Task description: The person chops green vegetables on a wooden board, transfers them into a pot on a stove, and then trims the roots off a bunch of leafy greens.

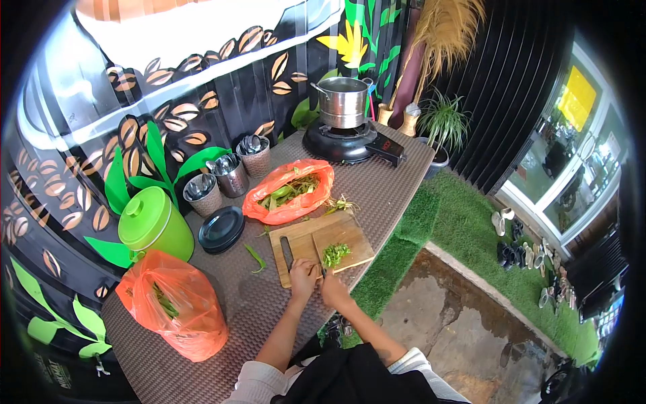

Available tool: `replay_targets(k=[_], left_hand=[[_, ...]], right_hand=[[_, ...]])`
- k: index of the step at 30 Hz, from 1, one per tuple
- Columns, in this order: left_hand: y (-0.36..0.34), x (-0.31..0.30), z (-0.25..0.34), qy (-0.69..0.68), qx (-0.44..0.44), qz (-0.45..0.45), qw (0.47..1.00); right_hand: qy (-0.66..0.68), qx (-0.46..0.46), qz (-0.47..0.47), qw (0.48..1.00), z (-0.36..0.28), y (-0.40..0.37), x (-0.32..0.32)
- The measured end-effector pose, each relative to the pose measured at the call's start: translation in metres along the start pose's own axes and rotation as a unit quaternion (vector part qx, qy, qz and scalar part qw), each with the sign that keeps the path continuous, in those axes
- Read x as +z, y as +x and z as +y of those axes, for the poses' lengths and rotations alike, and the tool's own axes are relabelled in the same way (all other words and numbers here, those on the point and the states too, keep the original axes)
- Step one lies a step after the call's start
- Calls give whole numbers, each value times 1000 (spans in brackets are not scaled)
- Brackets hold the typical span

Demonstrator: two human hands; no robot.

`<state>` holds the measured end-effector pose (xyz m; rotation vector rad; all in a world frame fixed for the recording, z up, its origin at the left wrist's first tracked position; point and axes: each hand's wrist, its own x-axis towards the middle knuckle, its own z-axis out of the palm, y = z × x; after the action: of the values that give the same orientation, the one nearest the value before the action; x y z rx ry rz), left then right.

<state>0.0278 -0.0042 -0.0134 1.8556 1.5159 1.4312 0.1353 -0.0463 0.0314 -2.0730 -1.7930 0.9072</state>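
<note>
A wooden cutting board with a slot handle lies near the table's front edge. Chopped green peppers or similar greens sit in a small heap on its right part. My right hand is closed at the board's near edge around what looks like a knife, its thin blade lying over the wood. Beside it, my left hand rests on the board with fingers curled; whatever they pinch is hidden. One long green pepper lies left of the board. Behind is an open orange plastic bag of green pods and trimmings.
On the textured brown table stand another orange bag, a green lidded container, dark stacked plates and metal cups of cutlery. A steel pot sits on a black burner at the far end.
</note>
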Motion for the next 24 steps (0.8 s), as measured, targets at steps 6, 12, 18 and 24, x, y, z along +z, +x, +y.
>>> replay_targets(k=[6,12,18,24], left_hand=[[8,8,-11,-12,-104,-5,995],[13,6,-16,-16,-134,-36,990],[2,4,-11,-7,-4,20,1000],[7,-1,-10,-6,-57,-51,997]], right_hand=[[-28,-5,3,1000,1,22,-4],[-18,15,-37,999,-7,2,-7],[-37,0,-11,999,-6,15,-5],[-12,11,-36,999,-1,13,-6]])
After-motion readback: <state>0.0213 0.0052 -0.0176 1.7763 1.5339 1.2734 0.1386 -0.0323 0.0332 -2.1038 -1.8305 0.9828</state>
